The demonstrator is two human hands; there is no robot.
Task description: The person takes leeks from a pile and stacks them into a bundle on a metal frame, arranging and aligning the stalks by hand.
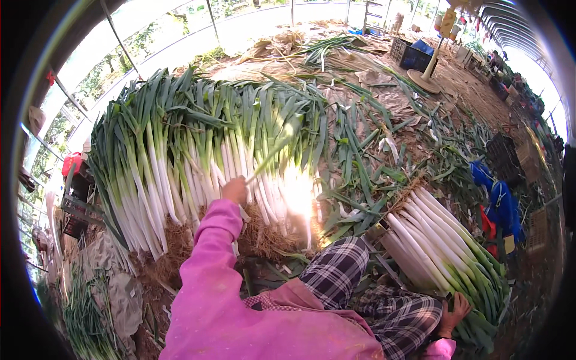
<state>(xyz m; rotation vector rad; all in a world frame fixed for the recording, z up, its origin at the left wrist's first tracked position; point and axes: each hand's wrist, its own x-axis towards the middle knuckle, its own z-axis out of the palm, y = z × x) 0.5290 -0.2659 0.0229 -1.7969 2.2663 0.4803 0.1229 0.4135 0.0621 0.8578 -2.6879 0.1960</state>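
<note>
**A:** What is my left hand (pixel 234 190) doing?

**B:** It is reaching out in its pink sleeve (pixel 210 270). The fingers are closed around one leek (pixel 273 150), down near its white end. That leek sticks up and to the right, over the big pile of leeks (pixel 180 150).

**A:** And where is the big pile?

**B:** Right in front of me, on the ground. The white ends with their roots point at me and the green tops point away.

**A:** I see my right hand (pixel 456 312) low down on the right.

**B:** Yes. It rests on the green tops of the small bundle of leeks (pixel 444 252) beside my checked trousers (pixel 372 288). I cannot tell if it grips them or just lies there.

**A:** What else is around?

**B:** Cut green leaves (pixel 372 156) lie all over the ground, and a dark crate (pixel 414 57) sits far back.
</note>
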